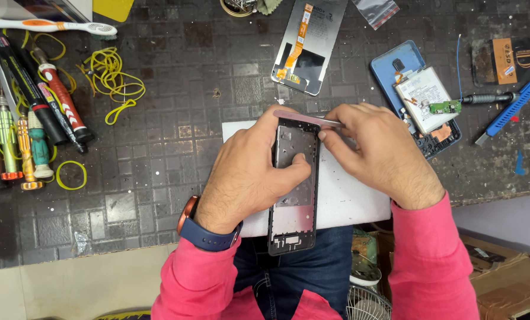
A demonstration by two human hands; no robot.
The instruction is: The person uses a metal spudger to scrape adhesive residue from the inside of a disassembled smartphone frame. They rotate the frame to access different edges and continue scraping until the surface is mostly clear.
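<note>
My left hand (250, 172) grips a black phone frame (294, 207), thumb pressed on its grey inner plate. The frame lies lengthwise on a white pad (348, 198) at the bench's front edge. My right hand (377, 154) pinches a thin pink-handled metal tool (305, 117) laid across the frame's top edge. Both hands meet at the top of the frame.
A phone screen panel with an orange flex cable (306, 47) lies behind. At right sit an open blue phone with battery (422, 98), a screwdriver (487, 99) and a blue knife (511, 109). At left are several screwdrivers (22, 136), yellow rubber bands (114, 80) and a toothbrush (45, 25).
</note>
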